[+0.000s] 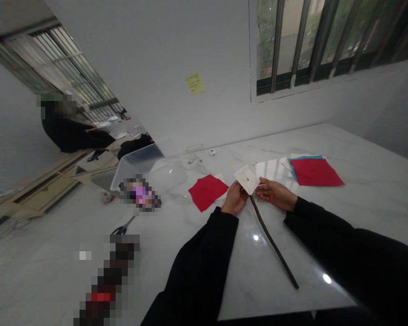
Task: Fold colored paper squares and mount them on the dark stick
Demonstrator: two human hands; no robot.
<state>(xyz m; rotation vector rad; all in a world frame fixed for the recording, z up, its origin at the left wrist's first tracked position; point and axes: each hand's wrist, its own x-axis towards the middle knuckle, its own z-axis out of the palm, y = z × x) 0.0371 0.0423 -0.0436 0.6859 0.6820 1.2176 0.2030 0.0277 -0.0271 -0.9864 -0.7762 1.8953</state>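
A small white square piece (247,179), like folded paper or cloth with a dark dot in its middle, is held up between both hands. My left hand (236,199) is closed on its lower left edge, the fingers partly hidden behind it. At the right corner, my right hand (275,192) has its fingers bent against the piece. A long thin dark brown stick (274,242) runs from under the white piece toward the table's front edge. Left of the hands lies a red square sheet (207,191), with a pale corner showing behind it.
A stack of sheets with a red one (316,172) on top lies at the right. Scissors (122,227) and a clear plastic bin (136,164) are at the left, near blurred-out items. A yellow note (195,84) is on the wall. A seated person (71,129) is at far left.
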